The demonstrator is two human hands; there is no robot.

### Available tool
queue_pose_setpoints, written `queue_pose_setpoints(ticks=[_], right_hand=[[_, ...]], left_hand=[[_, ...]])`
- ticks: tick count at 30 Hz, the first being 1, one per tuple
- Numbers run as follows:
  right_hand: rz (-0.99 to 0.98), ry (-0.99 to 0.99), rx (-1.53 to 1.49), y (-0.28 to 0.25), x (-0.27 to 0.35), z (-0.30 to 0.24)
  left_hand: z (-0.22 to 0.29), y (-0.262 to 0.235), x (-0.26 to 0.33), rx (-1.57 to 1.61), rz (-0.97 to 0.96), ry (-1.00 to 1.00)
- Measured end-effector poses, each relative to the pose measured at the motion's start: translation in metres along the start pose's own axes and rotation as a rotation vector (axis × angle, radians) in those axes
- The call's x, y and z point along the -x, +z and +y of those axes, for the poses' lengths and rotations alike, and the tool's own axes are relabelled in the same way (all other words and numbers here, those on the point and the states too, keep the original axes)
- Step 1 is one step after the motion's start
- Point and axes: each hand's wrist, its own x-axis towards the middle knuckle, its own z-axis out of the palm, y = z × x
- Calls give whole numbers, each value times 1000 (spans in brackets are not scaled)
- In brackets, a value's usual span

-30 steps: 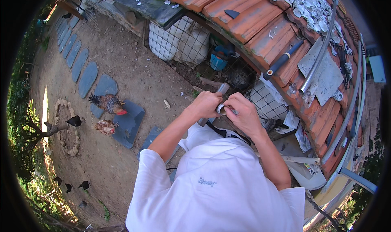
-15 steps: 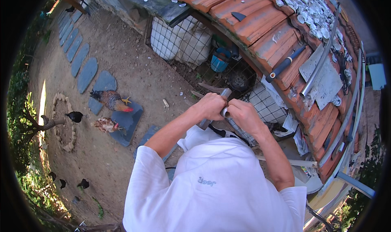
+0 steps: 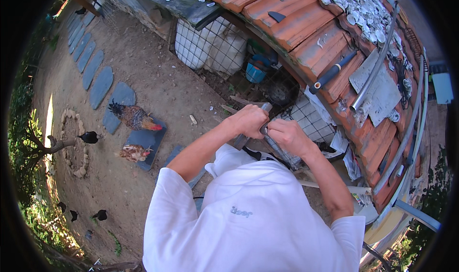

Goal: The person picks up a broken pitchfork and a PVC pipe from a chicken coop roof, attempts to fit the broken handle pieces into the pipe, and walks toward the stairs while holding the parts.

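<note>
Yard, beside tiled roof (image 3: pixel 306 28): both hands closed on grey tube (image 3: pixel 264 108).
Left hand (image 3: pixel 248 120), right hand (image 3: pixel 286 134) grip tight; slip risks dropping tube onto wire cage (image 3: pixel 306 124).

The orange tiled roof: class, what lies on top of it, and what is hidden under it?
On the tiled roof lie pale shell-like fragments, a dark pipe and a grey metal sheet. Below its edge show a wire-mesh cage and a blue bucket; further under is covered.
</note>
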Motion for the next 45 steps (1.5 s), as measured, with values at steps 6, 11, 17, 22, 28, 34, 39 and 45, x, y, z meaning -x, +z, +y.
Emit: queue_pose_setpoints(ticks=[6, 11, 17, 22, 28, 34, 39, 45], right_hand=[[47, -26, -265, -12, -9, 20], [-100, -107, -112, -27, -12, 8], [-112, -99, 13, -41, -22, 10], [120, 293, -293, -30, -12, 10], [221, 722, -372, -9, -13, 7], [-89, 802, -197, -9, -15, 12], [-136, 685, -210, -2, -11, 24], [-60, 371, -66, 19, 1, 29]], left_hand=[[1, -12, -3, 108, -19, 23], [0, -16, -8, 177, 33, 147], [-5, -27, -15, 151, -7, 131], [0, -28, -11, 68, 37, 26], [-3, -20, -11, -51, 53, -72], [-2, -12, -11, -110, 77, -142], [-4, -3, -9, -144, 59, -192], [-5, 0, -6, -121, 45, -215]])
